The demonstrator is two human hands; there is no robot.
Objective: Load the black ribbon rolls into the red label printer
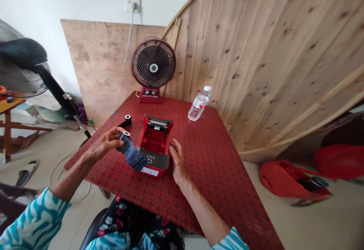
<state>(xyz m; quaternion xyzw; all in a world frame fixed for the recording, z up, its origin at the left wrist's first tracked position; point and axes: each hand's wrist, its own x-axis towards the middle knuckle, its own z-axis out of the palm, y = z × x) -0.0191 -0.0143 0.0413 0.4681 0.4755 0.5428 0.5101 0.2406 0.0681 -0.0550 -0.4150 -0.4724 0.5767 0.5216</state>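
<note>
A small red printer (155, 148) with its lid open sits on the table with the red patterned cloth (222, 159). My left hand (105, 143) is closed on a grey-blue cloth (132, 154), held just left of the printer's front. My right hand (176, 159) rests flat against the printer's right side, fingers stretched out. A black roll with a white core (127, 120) lies on the table behind my left hand. A second white core (126, 133) shows at the top of the cloth.
A red table fan (152, 69) stands at the table's far edge, a plastic water bottle (199, 104) at the far right. Wooden panels (270, 60) lean behind. A standing fan (19, 68) is at left, red bags (287, 180) on the floor at right.
</note>
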